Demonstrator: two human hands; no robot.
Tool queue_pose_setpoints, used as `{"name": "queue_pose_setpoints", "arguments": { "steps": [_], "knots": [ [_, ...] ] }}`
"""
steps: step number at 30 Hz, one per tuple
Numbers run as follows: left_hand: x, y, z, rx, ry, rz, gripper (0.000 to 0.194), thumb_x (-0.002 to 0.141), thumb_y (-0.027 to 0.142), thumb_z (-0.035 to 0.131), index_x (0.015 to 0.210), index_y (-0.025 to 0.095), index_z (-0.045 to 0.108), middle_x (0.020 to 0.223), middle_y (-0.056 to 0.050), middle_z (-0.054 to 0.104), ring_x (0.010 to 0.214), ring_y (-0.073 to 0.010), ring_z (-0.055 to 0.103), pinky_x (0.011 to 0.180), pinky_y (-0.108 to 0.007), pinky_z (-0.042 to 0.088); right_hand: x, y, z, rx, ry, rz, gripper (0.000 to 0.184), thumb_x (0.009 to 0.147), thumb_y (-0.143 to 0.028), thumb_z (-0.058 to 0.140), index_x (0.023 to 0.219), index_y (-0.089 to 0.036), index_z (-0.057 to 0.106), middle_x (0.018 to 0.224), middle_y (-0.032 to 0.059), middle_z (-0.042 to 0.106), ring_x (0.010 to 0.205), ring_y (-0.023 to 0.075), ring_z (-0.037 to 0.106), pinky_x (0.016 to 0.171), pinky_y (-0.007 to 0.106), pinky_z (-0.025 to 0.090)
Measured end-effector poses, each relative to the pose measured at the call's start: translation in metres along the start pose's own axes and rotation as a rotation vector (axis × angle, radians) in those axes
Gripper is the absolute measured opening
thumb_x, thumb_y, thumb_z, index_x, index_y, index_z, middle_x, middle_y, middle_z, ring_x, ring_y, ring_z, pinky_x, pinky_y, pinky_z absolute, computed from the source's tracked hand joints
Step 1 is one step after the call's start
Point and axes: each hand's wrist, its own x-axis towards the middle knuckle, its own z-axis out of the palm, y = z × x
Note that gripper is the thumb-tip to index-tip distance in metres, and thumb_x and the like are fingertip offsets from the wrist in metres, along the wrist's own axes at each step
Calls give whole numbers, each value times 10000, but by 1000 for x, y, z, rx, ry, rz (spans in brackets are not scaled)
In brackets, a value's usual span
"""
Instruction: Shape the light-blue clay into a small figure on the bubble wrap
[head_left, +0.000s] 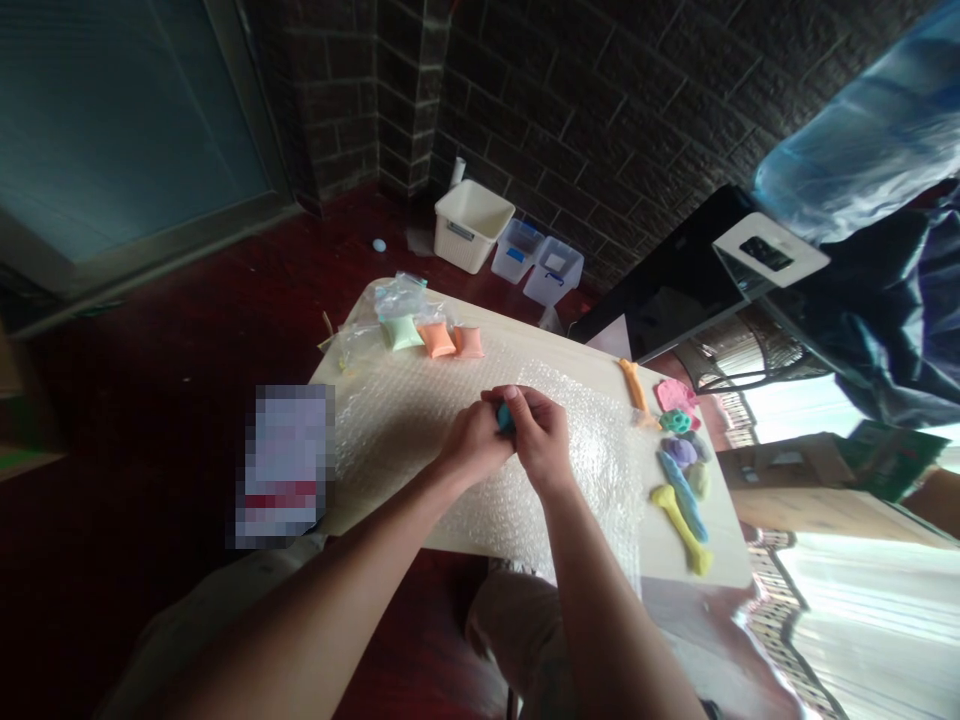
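Observation:
My left hand and my right hand are pressed together over the middle of the table. Between them shows a small piece of blue-teal modelling clay; the rest of it is hidden by my fingers and palms. Both hands are closed around the piece. Beneath them lies a sheet of bubble wrap on the pale tabletop. Beyond my hands sit a light green packet, an orange packet and a salmon packet.
Along the table's right side lie a yellow clay bone shape, a blue clay strip, a purple lump, a teal openwork piece, a pink piece and an orange stick. A white bin stands on the floor.

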Motion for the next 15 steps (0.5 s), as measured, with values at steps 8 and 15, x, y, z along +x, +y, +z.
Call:
{"name": "queue_pose_setpoints", "arguments": {
  "steps": [8, 15],
  "knots": [
    [-2, 6, -6, -207, -79, -3, 144, 748, 242, 704, 880, 198, 739, 799, -50, 755, 790, -228, 725, 580, -270, 478, 0, -1, -10, 9, -112, -13, 301, 956, -516, 709, 964, -259, 865, 1060, 69, 838, 1105, 298, 755, 1035, 457, 560],
    [-7, 15, -8, -329, -147, 29, 126, 789, 301, 714, 806, 179, 743, 649, -22, 689, 613, -170, 640, 543, -263, 463, -2, 5, -14, 210, -101, 94, 530, 1025, -653, 489, 1071, -271, 854, 1282, 79, 785, 1289, 340, 671, 1127, 539, 483]
  ]
}}
